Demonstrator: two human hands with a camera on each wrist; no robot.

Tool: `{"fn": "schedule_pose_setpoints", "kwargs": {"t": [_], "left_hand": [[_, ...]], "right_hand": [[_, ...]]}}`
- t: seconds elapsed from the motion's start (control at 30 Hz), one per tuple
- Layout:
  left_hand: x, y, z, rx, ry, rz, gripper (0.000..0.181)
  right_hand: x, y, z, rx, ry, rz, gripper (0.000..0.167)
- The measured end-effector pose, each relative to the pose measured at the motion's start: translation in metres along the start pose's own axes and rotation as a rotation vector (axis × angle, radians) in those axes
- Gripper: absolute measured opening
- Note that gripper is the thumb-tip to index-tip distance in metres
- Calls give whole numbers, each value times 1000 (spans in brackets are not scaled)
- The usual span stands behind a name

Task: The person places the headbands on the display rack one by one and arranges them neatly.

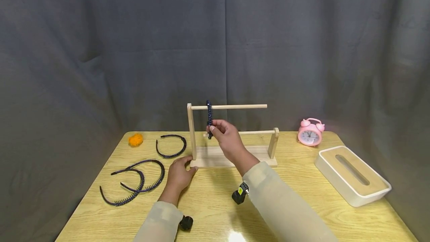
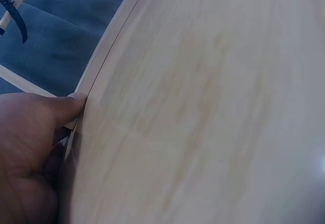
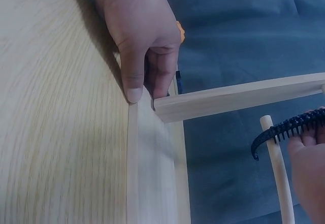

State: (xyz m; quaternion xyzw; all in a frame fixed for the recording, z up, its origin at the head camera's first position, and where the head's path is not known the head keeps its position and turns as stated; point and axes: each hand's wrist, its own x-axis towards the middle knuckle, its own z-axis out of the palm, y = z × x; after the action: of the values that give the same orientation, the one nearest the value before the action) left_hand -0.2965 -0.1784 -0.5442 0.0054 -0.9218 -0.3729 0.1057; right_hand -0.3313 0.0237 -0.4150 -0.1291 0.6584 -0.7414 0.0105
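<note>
At left on a wood-grain table (image 1: 208,212), three dark toothed headbands (image 1: 163,174) lie beside a left hand (image 1: 180,174) gripping a wooden rack (image 1: 218,156); a right hand (image 1: 231,143) pinches a fourth headband (image 1: 210,115) at its upper rod (image 1: 240,106). Beyond, a pink twin-bell clock's (image 1: 309,136) dial is too small to read.

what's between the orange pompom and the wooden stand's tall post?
One dark headband, lying on the table between the orange pompom and the tall post; the head view shows it.
</note>
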Motion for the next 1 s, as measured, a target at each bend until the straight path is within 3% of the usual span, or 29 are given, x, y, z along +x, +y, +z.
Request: {"fn": "schedule_pose_setpoints", "kwargs": {"t": [0.4, 0.57, 0.8, 1.0], "left_hand": [[0, -1, 1, -5, -6, -35, 46], [0, -1, 2, -8, -10, -37, 46], [0, -1, 2, -19, -22, -42, 46], [0, -1, 0, -21, -20, -33, 46]], "right_hand": [[0, 0, -3, -44, 24, -1, 24], [-7, 0, -14, -99, 8, 5, 32], [-38, 0, -59, -269, -26, -60, 43], [-73, 8, -115, -338, 61, -124, 38]]}}
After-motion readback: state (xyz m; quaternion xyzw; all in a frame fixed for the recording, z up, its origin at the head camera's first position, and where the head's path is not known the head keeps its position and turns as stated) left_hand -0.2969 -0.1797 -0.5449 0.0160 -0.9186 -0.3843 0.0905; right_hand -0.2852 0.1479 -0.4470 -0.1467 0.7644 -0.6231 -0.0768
